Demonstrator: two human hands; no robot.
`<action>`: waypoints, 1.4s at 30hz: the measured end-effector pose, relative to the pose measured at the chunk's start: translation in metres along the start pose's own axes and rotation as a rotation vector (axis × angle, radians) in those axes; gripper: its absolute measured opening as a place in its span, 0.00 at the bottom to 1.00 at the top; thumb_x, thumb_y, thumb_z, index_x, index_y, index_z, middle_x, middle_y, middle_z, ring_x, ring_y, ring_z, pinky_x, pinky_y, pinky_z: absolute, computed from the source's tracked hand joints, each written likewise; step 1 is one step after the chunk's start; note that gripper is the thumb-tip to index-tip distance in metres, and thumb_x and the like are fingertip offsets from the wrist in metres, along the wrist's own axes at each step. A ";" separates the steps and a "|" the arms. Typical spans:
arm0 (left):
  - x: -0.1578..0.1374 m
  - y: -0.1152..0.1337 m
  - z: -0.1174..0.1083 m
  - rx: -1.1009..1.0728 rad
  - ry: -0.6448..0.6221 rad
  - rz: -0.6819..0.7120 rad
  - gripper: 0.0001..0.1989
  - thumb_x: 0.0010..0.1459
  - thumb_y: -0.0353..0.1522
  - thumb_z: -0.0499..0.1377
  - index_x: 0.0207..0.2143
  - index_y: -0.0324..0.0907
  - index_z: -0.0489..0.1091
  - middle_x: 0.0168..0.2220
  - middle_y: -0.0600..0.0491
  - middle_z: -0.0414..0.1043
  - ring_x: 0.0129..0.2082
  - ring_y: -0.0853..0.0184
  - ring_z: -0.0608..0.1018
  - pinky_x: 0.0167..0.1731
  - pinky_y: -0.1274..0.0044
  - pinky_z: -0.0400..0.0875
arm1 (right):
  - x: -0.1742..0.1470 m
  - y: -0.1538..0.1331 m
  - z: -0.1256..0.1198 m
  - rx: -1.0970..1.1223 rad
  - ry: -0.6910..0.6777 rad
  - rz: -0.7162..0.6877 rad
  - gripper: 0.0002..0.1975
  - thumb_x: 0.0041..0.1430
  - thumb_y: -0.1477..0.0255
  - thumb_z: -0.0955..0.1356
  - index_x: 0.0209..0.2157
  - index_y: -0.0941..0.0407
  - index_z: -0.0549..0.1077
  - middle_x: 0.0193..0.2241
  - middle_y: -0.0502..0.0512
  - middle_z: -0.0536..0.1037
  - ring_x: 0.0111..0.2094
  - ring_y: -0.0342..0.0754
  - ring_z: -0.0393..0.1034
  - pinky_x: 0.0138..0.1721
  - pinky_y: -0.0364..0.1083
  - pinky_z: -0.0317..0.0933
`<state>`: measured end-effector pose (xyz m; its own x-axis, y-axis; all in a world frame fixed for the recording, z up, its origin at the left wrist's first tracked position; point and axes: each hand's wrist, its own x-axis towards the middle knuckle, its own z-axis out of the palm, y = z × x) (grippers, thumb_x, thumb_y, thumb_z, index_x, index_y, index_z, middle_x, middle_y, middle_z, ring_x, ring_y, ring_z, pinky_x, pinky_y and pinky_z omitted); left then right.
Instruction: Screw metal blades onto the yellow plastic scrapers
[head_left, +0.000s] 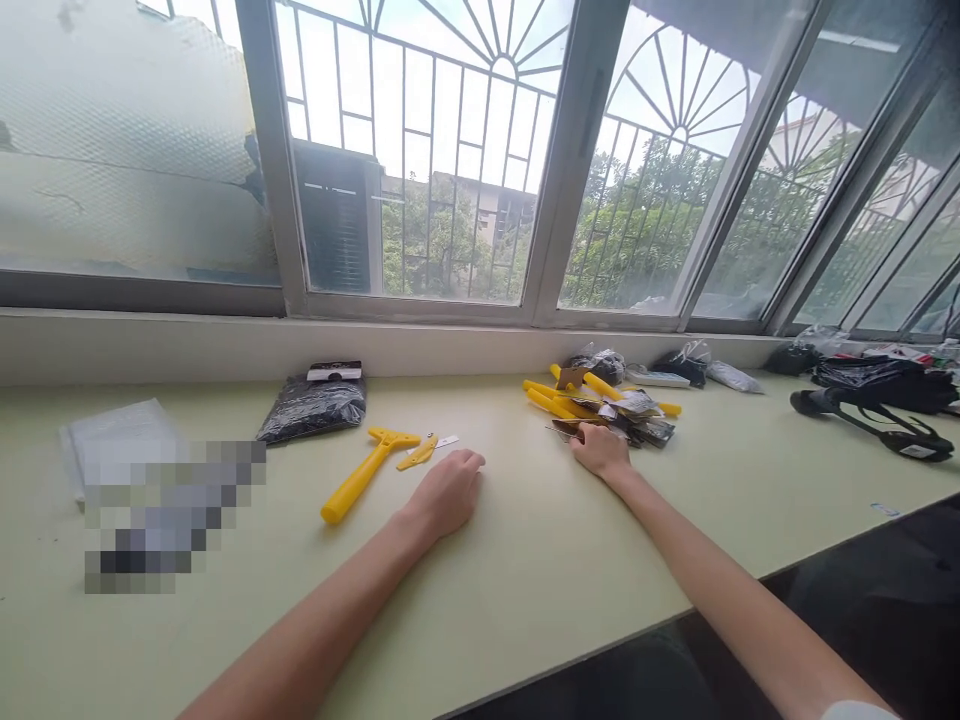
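My left hand [452, 490] rests on the table, fingers curled in, holding nothing that I can see. Beside it lie a yellow scraper handle [358, 480] with a wide T-shaped head, a small yellow clamp piece [418, 453] and a thin whitish strip [448, 442]. At the near edge of a pile, my right hand [601, 450] has its fingers closed on a small flat brownish packet [564, 428]; the fingertips are partly hidden. That pile mixes several yellow handles [551, 403] with dark and silvery small packets [651, 428].
On the pale green table [510, 580], a black plastic-wrapped bag [319, 405] and clear plastic sleeves [124, 445] lie left. A blurred patch [172, 520] hides something. Bagged items [682, 362] and a black strapped object [877, 415] lie right. Windows stand behind.
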<state>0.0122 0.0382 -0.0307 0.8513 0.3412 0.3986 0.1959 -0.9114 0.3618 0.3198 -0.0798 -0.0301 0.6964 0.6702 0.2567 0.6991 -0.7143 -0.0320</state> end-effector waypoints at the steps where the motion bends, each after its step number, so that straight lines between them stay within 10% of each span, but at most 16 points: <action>1: 0.000 0.000 0.000 0.004 0.001 0.002 0.17 0.66 0.27 0.48 0.48 0.38 0.74 0.49 0.39 0.76 0.53 0.54 0.76 0.52 0.64 0.73 | 0.001 0.000 0.001 0.001 -0.014 0.008 0.15 0.65 0.68 0.62 0.45 0.58 0.78 0.44 0.65 0.81 0.47 0.58 0.76 0.46 0.51 0.64; 24: 0.002 0.010 -0.005 0.134 0.020 -0.088 0.14 0.67 0.26 0.48 0.44 0.37 0.72 0.44 0.41 0.76 0.47 0.56 0.77 0.48 0.67 0.71 | -0.009 -0.063 0.006 0.173 0.028 -0.156 0.21 0.70 0.61 0.58 0.57 0.51 0.72 0.44 0.59 0.82 0.46 0.55 0.76 0.43 0.48 0.61; 29: -0.004 0.007 -0.026 0.434 0.110 -0.150 0.12 0.67 0.27 0.48 0.42 0.40 0.71 0.42 0.43 0.74 0.46 0.56 0.75 0.47 0.66 0.66 | 0.015 -0.082 0.011 0.182 -0.009 -0.166 0.18 0.70 0.60 0.60 0.46 0.52 0.77 0.43 0.58 0.82 0.46 0.55 0.76 0.42 0.48 0.61; 36: -0.025 -0.015 -0.066 0.666 0.070 -0.728 0.20 0.68 0.41 0.50 0.50 0.33 0.69 0.46 0.34 0.71 0.46 0.49 0.73 0.43 0.63 0.66 | 0.015 -0.087 0.015 0.207 0.001 -0.171 0.14 0.69 0.66 0.60 0.44 0.56 0.75 0.40 0.61 0.81 0.43 0.56 0.76 0.41 0.48 0.61; 42: -0.025 -0.027 -0.055 0.661 0.020 -0.839 0.31 0.68 0.48 0.45 0.60 0.32 0.63 0.52 0.29 0.68 0.49 0.47 0.71 0.43 0.61 0.67 | 0.012 -0.077 0.013 0.288 0.055 0.037 0.21 0.70 0.69 0.56 0.53 0.55 0.74 0.47 0.62 0.80 0.46 0.54 0.75 0.41 0.47 0.62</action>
<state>-0.0404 0.0665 -0.0042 0.3151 0.9155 0.2502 0.9456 -0.3255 0.0001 0.2766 -0.0138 -0.0368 0.7181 0.6271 0.3016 0.6959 -0.6462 -0.3133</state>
